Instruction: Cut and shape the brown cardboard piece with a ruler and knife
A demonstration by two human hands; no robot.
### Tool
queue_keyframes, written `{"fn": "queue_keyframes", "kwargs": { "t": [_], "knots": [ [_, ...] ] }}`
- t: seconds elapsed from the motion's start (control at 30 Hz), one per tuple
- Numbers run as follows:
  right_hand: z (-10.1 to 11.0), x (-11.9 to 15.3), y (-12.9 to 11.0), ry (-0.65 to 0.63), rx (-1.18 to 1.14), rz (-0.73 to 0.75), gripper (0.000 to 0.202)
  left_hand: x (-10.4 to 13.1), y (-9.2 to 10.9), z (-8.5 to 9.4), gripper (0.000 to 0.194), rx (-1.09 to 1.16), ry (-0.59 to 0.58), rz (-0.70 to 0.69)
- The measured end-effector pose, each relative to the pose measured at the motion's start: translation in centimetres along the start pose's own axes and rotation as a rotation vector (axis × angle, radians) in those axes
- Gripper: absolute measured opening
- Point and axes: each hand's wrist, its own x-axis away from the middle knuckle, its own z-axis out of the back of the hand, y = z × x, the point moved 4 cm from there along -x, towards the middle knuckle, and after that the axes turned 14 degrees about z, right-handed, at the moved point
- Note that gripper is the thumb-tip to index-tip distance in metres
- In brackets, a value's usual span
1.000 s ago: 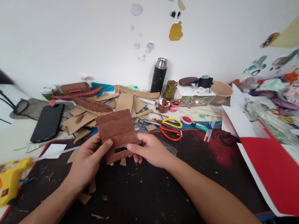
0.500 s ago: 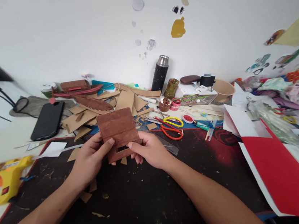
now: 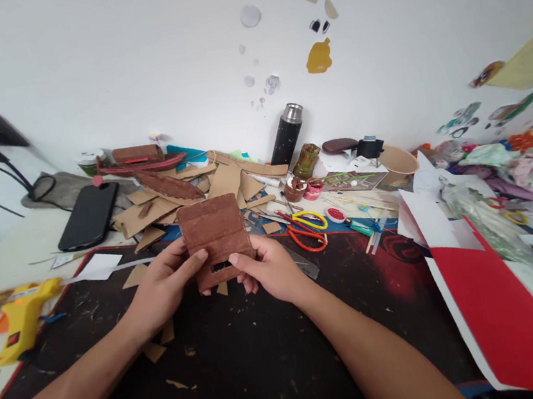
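1. Across the lower middle of the frame, the black mat [image 3: 267,361] carried small trimmings
2. Above it, left of centre, the left hand [image 3: 160,284] clamped the near-left edge of a brown panel [image 3: 211,222], thumb in front
3. The right hand [image 3: 269,267] pinched its lower right edge, thumb beside the slot
4. The panel hung tilted above the mat; its brown coat looked already applied, its crease formed and its ragged slot cut through, though what remained to be done could not be told
5. At the left edge lay a yellow glue gun [image 3: 21,317], held by neither hand
6. Just right of centre lay scissors [image 3: 306,230], with an open brown paint jar [image 3: 295,186] behind them
7. Farther back, upper left, stood a small boat model [image 3: 146,167], seemingly well assembled, the panel apart from it
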Motion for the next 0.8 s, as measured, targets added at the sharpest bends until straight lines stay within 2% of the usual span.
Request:
{"fn": "queue_keyframes", "kwargs": {
  "t": [0.13,0.23,0.37,0.53,0.8],
  "knots": [
    [0.8,-0.2,0.1,0.059,0.028,0.036,0.043,-0.2,0.0,-0.4,0.067,0.004,-0.121,0.073],
    [1.4,-0.5,0.0,0.104,0.034,0.064,0.045,0.1,0.1,-1.1,0.060,-0.014,-0.202,0.130],
    [1.3,-0.6,0.1,0.094,0.053,0.092,0.046,0.5,-0.1,-1.8,0.056,-0.042,-0.246,0.191],
    [0.6,-0.3,0.3,0.073,0.175,0.127,0.042,0.3,-0.8,-1.8,0.051,-0.061,-0.216,0.228],
    [0.8,-0.3,0.2,0.033,0.239,0.128,0.042,-0.2,-0.9,-1.1,0.048,-0.017,-0.106,0.192]
  ]
}}
